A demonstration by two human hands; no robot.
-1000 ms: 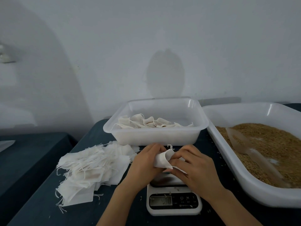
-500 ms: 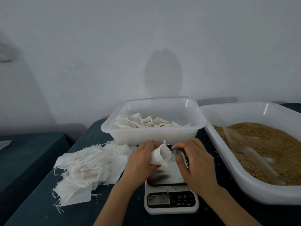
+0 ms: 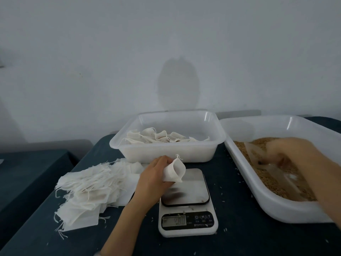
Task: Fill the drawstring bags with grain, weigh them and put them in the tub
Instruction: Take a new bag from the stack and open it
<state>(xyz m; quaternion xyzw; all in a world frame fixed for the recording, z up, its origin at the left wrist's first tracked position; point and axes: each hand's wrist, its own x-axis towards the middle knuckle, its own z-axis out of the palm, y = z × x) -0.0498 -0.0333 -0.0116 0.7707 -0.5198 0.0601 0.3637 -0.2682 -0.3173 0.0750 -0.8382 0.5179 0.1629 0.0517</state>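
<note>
Scale [image 3: 191, 191] sits mid-table on dark blue cloth [image 3: 239, 241]. Steel plate is bare, the display is lit, and the digits are too blurred to read.

Left hand [image 3: 154, 177], at 10 o'clock off the plate: fingers and thumb curl round a small white drawstring bag [image 3: 175, 170]. The bag is held upright over the plate's far-left corner, mouth open, with the string ends poking up at the top. Whether it touches the plate I can't tell.

Right hand [image 3: 287, 150], at 2 o'clock from the scale, is down in the grain tray [image 3: 262, 198] at a translucent scoop [image 3: 256, 154] lying in the brown grain [image 3: 276, 183]. The hand is motion-blurred, so I can't tell its grip.

Tub [image 3: 166, 154] at 12 o'clock, just beyond the scale, holds filled bags [image 3: 156, 137] bunched along its left and centre.

Loose pile of flat empty bags [image 3: 86, 191] at 9 o'clock, strings trailing.

Stray grains dot the cloth round the scale.
</note>
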